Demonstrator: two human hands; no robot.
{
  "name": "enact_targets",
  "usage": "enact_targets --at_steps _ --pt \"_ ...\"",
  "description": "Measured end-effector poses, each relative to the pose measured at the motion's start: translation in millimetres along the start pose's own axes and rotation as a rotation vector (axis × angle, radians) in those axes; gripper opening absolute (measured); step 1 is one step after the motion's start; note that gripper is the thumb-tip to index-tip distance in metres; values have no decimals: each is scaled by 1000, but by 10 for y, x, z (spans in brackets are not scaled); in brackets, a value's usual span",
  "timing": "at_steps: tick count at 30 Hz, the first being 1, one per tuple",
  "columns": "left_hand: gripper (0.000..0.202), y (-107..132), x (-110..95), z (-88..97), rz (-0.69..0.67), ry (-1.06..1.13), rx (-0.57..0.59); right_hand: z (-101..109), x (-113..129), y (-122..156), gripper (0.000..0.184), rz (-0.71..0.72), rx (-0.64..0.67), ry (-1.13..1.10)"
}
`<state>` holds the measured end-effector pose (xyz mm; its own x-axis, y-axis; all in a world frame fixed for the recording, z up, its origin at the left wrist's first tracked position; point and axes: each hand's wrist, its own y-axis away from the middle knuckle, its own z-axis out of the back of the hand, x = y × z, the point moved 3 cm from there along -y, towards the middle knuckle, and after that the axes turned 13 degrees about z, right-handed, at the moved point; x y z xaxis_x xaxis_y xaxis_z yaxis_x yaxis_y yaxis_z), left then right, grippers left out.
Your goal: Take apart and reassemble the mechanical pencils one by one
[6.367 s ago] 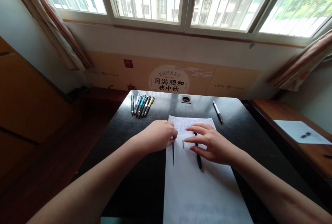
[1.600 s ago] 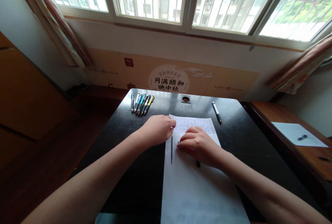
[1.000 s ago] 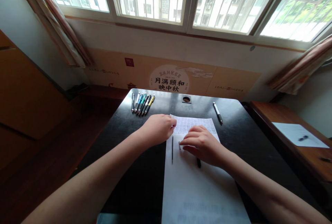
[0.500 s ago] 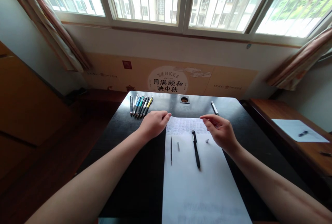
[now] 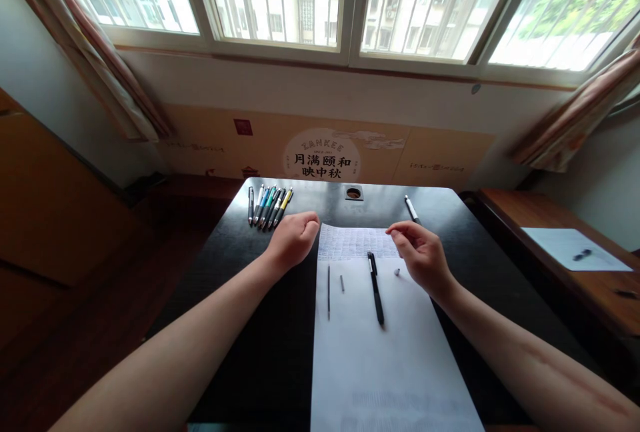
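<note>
A long white sheet of paper [image 5: 380,365], handwriting-like marks across its far end, lies on the black table. On it, left to right, are a thin dark pen refill [image 5: 329,292], a small spring-like piece [image 5: 342,283], a black pen barrel with clip [image 5: 375,287] and a small pen tip [image 5: 397,272]. My left hand [image 5: 294,237] is a closed fist, just left of the paper's far left corner. Over the far right corner lies my right hand [image 5: 419,250], thumb and forefinger drawn together; whatever they hold is hidden.
Several pens [image 5: 270,207] lie side by side at the table's far left. A single pen [image 5: 411,208] rests beyond my right hand. The black table [image 5: 240,352] has a cable hole [image 5: 354,193] near its back edge. A wooden side table [image 5: 505,209] stands right, bearing a paper [image 5: 555,245].
My left hand has drawn slightly left, off the paper's corner, and its thumb has folded in. My right hand stays in nearly the same place. The pen parts have not moved.
</note>
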<state>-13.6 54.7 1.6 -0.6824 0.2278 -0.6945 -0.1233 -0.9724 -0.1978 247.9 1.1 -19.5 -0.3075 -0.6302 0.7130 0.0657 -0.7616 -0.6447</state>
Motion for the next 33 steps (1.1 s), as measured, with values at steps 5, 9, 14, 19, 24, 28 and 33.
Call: enact_targets --at_steps 5,9,14,19,24,28,33 --pt "22 10 -8 13 -8 23 -10 -6 -9 5 15 2 12 3" --pt "21 15 -24 20 -21 17 -14 -12 -16 9 15 3 17 7" --pt "22 21 -46 26 -37 -7 -8 -14 -9 3 15 3 25 18" --pt "24 18 -47 25 -56 -68 -7 -21 -14 14 16 14 35 30" --pt "24 21 -52 20 -67 -118 -14 -36 40 -5 17 65 108 105" --pt "22 22 -55 20 -112 -135 -44 -71 158 -39 13 235 217 228" --pt "22 23 -40 13 -149 -128 -51 -173 272 -25 16 406 381 268"
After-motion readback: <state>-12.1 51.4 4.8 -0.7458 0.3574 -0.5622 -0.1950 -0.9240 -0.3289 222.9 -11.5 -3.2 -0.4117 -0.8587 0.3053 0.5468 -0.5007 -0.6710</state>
